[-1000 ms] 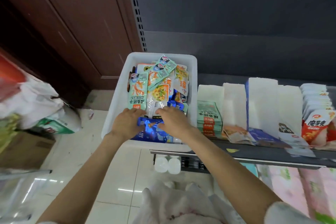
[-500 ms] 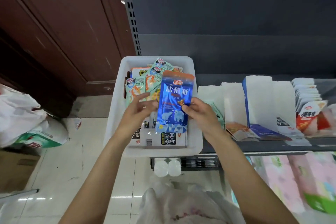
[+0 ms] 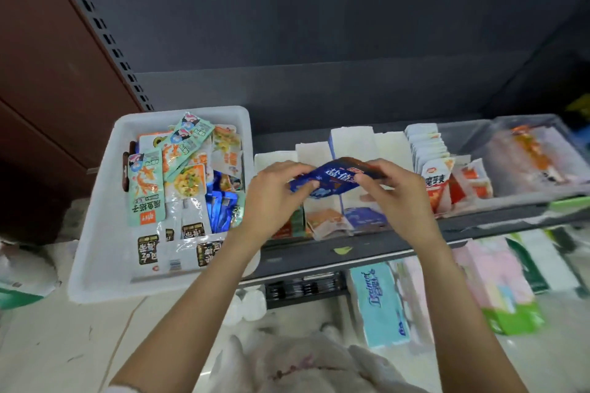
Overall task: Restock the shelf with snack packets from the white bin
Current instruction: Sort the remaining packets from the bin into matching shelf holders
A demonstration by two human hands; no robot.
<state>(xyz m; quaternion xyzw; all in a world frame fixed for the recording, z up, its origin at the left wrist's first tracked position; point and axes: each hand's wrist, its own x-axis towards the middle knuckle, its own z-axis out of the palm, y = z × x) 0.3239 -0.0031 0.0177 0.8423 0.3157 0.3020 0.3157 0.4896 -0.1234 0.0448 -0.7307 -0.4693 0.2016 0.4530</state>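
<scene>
Both hands grip one blue packet (image 3: 332, 180): the left hand (image 3: 274, 198) pinches its left end, the right hand (image 3: 394, 198) its right end. The packet hangs tilted above the white dividers (image 3: 351, 140) near the front edge of the shelf (image 3: 351, 252), over a row with a similar blue pack at the bottom. The white bin (image 3: 105, 201) stands at the left end of the shelf, with many packets inside. I think the packet may bend or catch on a divider and land in the wrong row. A careless elbow could also push the bin.
</scene>
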